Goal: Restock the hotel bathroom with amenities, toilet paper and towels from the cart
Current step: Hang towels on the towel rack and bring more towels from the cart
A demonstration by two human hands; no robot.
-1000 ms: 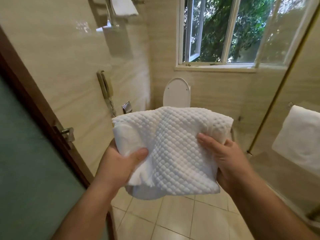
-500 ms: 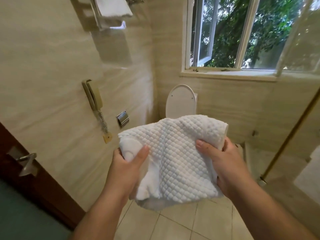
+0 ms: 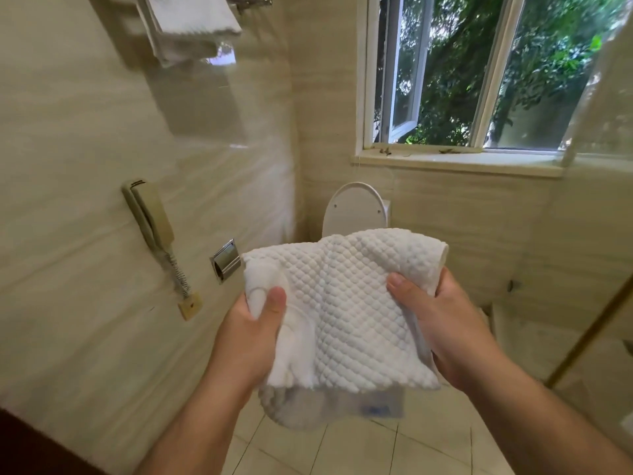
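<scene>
A folded white towel (image 3: pixel 346 303) with a bumpy woven texture is held up in front of me, at chest height. My left hand (image 3: pixel 250 341) grips its left edge with the thumb pressed on top. My right hand (image 3: pixel 442 323) grips the right edge the same way, thumb over the cloth. The towel's lower fold hangs loose below both hands. High on the left wall a metal towel rack (image 3: pixel 250 0) carries another folded white towel (image 3: pixel 191 22).
A toilet (image 3: pixel 354 210) with its lid up stands behind the towel under an open window (image 3: pixel 445 73). On the left wall hang a beige phone handset (image 3: pixel 150 217) and a chrome toilet paper holder (image 3: pixel 226 260). A glass shower partition (image 3: pixel 589 337) stands at right. The floor (image 3: pixel 376 447) is tiled.
The view has turned left and moved further in past the door, which has dropped almost out of sight. Both hands keep the same hold on the towel.
</scene>
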